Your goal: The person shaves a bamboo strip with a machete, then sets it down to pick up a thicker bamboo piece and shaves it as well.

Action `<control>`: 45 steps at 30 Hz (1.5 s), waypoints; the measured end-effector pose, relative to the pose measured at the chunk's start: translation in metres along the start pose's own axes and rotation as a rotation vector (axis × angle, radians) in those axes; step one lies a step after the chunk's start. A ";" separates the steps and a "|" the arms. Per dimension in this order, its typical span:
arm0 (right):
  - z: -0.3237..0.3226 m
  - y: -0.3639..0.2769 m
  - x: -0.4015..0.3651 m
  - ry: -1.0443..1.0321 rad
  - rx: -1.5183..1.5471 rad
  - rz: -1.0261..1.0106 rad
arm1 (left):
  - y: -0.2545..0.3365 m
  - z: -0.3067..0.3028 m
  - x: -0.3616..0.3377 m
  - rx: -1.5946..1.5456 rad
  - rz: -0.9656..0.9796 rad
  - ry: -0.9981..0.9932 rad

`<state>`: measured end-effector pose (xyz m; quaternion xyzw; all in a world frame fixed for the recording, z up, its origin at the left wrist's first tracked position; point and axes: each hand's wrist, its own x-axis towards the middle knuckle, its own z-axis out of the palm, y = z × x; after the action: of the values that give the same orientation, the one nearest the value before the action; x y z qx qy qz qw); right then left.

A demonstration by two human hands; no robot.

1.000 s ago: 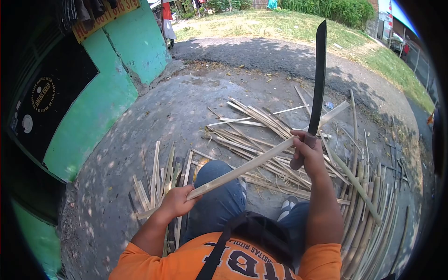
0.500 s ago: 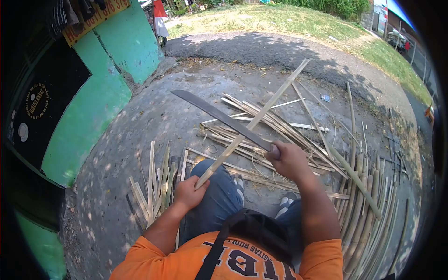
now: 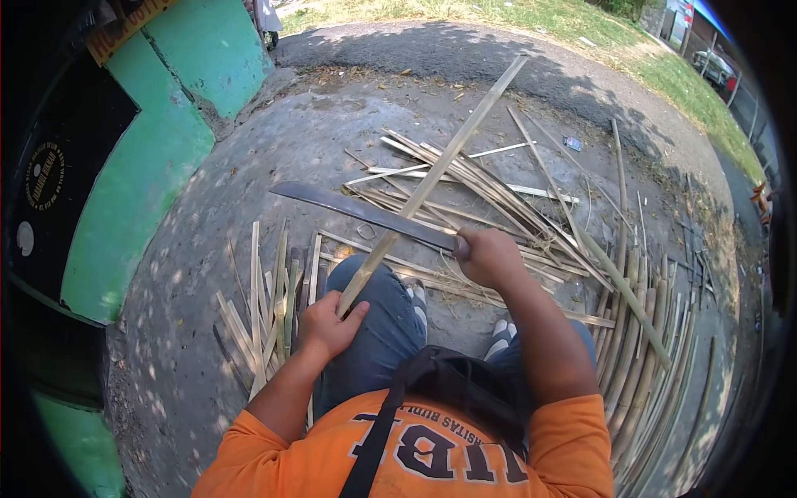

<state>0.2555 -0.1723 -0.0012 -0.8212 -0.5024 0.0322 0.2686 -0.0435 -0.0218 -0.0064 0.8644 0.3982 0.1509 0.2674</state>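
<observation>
My left hand (image 3: 329, 324) is closed around the lower end of a long, flat bamboo strip (image 3: 452, 149), which slants up and away to the right. In my right hand (image 3: 491, 257) is the handle of a machete (image 3: 357, 213). Its long dark blade points left and crosses the strip above my left knee, seeming to touch it. Beyond the blade, a loose pile of split bamboo strips (image 3: 490, 195) lies on the ground. More upright-leaning strips (image 3: 257, 315) are to the left of my left hand.
Bamboo poles and slats (image 3: 643, 340) lie in a bundle at the right. A green wall (image 3: 158, 174) stands on the left. Across the far side runs a shaded asphalt road (image 3: 398, 54), with grass (image 3: 681, 91) past it. A small blue packet (image 3: 572, 143) lies on the concrete.
The machete blade has slid down along the strip toward my left hand, and my right hand has moved left. My left thumb now sticks out from the strip. The view has tilted downward.
</observation>
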 end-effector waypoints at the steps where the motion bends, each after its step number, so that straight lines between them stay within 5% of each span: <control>1: 0.000 0.003 0.001 -0.020 -0.018 0.012 | 0.000 0.000 0.000 -0.003 -0.002 0.000; 20: 0.004 -0.023 -0.010 -0.156 -0.045 -0.241 | 0.001 -0.011 0.001 -0.074 0.006 -0.050; 30: 0.016 -0.031 -0.009 -0.178 -0.021 -0.049 | 0.004 -0.002 -0.004 -0.063 0.043 0.003; 45: 0.030 -0.012 0.006 -0.062 -0.101 -0.142 | 0.003 -0.003 0.000 -0.061 0.051 -0.007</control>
<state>0.2392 -0.1505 -0.0198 -0.7947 -0.5682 0.0131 0.2130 -0.0426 -0.0225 -0.0025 0.8662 0.3703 0.1666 0.2913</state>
